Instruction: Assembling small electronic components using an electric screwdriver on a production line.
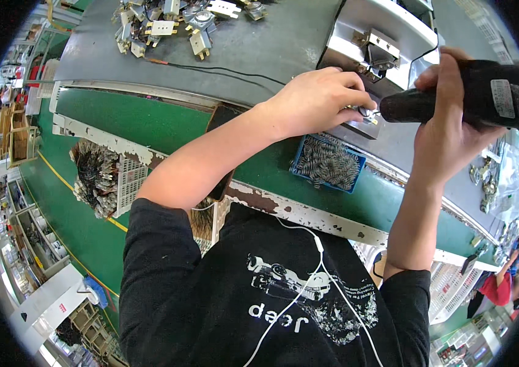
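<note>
My left hand reaches over the bench edge, its fingers closed round a small metal part. Most of that part is hidden by the fingers. My right hand is wrapped round a black cordless screwdriver, held level. Its nose points left and comes right up to the metal part; whether the two touch I cannot tell. Just beyond both hands stands a shiny metal fixture with a block-shaped metal and white piece mounted on it.
A blue tray of small springs sits below my left hand. At the far left lies a pile of metal-and-white switch-like parts. A dark cable crosses the grey bench. Clear bags and loose metal parts lie at right.
</note>
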The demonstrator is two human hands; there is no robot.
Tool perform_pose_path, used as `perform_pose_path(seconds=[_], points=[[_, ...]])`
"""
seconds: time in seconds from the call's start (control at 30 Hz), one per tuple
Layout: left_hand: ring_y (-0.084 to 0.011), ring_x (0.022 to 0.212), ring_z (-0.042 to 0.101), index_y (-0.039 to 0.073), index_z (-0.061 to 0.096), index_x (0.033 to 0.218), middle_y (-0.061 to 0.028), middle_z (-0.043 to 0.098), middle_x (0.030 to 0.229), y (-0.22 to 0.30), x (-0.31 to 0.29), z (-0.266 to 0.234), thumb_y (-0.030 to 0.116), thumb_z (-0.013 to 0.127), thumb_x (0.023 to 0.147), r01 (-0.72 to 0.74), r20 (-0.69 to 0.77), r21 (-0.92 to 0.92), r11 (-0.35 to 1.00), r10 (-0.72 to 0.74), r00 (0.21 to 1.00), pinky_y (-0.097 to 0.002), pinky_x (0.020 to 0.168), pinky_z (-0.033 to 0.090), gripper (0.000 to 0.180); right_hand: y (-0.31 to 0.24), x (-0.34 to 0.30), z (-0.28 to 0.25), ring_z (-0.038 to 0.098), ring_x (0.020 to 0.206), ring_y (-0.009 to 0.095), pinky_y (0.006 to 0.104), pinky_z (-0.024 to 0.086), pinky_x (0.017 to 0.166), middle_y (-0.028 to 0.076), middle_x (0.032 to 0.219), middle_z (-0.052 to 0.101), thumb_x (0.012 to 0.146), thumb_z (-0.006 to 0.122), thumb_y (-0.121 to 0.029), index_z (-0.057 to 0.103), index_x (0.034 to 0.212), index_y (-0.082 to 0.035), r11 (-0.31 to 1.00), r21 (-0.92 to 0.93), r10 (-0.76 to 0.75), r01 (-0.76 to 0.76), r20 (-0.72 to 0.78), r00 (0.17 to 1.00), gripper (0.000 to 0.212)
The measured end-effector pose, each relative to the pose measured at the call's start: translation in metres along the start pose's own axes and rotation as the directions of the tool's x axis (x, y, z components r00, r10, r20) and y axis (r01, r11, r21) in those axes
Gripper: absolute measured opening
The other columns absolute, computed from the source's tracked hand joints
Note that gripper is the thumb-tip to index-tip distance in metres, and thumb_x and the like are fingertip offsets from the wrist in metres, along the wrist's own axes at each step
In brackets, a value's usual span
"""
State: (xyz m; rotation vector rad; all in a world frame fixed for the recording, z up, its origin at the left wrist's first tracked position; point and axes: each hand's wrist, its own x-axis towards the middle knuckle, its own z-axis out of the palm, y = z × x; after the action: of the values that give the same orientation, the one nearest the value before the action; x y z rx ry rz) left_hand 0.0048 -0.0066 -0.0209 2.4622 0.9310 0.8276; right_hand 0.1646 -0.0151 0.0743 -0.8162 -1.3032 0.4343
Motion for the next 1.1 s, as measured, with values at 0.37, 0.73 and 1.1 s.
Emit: perform_pose_path(seconds=[0.37, 0.73, 1.1], points=[[-0.0258, 0.1, 0.062, 0.017, 0.069, 0.106, -0.0009, 0.061, 0.106, -0.001, 0.001, -0.003, 0.017, 0.072, 0.085, -0.029, 0.003, -0.052, 0.998, 0.029, 1.0, -0.0399, 0.086, 0.051, 0.021, 0.018, 0.021, -0.035, 0.056, 0.072, 0.018, 0.0324, 0.047, 0.066, 0.014, 0.101, 0.06, 0.089, 0.061, 0.001, 0.053, 0.115, 0.005, 0.922, 0.29, 0.086, -0.256, 0.492, 0.866, 0.027], [-0.0268, 0.1, 0.06, 0.017, 0.067, 0.109, -0.0012, 0.06, 0.106, 0.004, 0.002, -0.007, 0.018, 0.072, 0.085, -0.022, 0.052, -0.012, 1.0, 0.023, 0.998, -0.0399, 0.087, 0.051, 0.024, 0.01, 0.028, -0.034, 0.055, 0.066, 0.017, 0.0327, 0.048, 0.061, 0.016, 0.101, 0.059, 0.089, 0.063, -0.002, 0.004, 0.157, -0.013, 0.913, 0.333, -0.008, -0.237, 0.594, 0.804, 0.091], [-0.0202, 0.097, 0.061, 0.015, 0.07, 0.088, 0.0028, 0.065, 0.099, 0.03, 0.014, -0.005, 0.024, 0.076, 0.08, -0.067, -0.22, 0.164, 0.984, 0.103, 0.97, -0.0368, 0.084, 0.047, 0.013, -0.019, 0.043, -0.054, 0.042, 0.072, 0.014, 0.0282, 0.035, 0.069, 0.005, 0.078, 0.047, 0.096, 0.051, -0.025, 0.054, 0.121, 0.006, 0.901, 0.33, 0.136, -0.282, 0.404, 0.905, 0.04]])
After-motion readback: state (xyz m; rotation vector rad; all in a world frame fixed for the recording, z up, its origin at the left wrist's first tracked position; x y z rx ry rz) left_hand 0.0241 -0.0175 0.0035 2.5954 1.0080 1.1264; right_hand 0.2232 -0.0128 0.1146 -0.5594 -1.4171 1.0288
